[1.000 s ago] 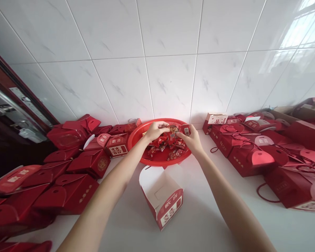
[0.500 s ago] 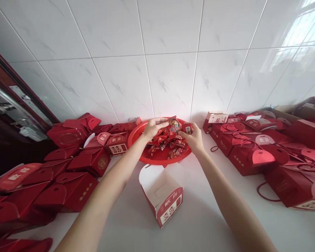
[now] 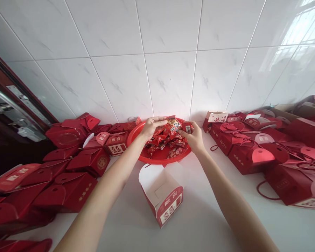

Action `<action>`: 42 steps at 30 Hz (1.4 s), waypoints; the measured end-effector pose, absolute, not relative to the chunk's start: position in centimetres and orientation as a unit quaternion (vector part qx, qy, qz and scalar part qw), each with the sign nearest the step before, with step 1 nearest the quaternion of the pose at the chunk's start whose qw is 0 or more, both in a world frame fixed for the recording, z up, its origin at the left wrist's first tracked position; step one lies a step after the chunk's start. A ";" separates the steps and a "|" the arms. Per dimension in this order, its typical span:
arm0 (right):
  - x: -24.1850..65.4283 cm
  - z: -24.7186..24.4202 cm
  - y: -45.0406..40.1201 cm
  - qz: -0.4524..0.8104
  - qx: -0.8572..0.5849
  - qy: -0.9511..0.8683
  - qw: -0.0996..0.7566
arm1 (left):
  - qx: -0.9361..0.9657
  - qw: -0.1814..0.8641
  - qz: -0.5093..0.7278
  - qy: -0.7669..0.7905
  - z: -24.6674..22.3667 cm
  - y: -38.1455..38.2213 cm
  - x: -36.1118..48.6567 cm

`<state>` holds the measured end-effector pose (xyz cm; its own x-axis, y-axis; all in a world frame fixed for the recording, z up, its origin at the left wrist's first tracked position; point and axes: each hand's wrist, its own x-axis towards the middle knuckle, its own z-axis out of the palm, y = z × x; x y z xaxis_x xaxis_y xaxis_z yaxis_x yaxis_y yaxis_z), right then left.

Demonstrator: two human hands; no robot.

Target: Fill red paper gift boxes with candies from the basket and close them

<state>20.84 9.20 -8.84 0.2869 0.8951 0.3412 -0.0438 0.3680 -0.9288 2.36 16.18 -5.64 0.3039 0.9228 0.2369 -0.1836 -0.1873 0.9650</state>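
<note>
Over a red plastic basin (image 3: 136,136), my left hand (image 3: 152,128) pinches a red wrapped snack packet (image 3: 173,126) by its left side. My right hand (image 3: 194,138) is closed on a smaller red packet (image 3: 188,128) with a pale label; its fingertips come close to the left hand's packet. Several more red packets (image 3: 176,151) lie loose in the basin below both hands. In front of the basin an open red-and-white gift box (image 3: 161,194) stands on the white surface, its flaps up and its pale inside showing nothing in it.
Closed red gift boxes (image 3: 65,190) crowd the left side, and more boxes with cord handles (image 3: 252,157) fill the right. A brown carton (image 3: 299,119) sits at the far right. White wall tiles (image 3: 170,80) rise behind the basin; a door with keys (image 3: 26,131) is at left.
Almost nothing differs. The packet in my left hand has tilted slightly, and the whole view has shifted a little. Both hands keep their hold.
</note>
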 end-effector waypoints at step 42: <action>21.2 -8.8 8.9 0.370 -0.427 -0.526 0.636 | 0.610 0.539 0.479 0.328 -5.5 16.0 2.5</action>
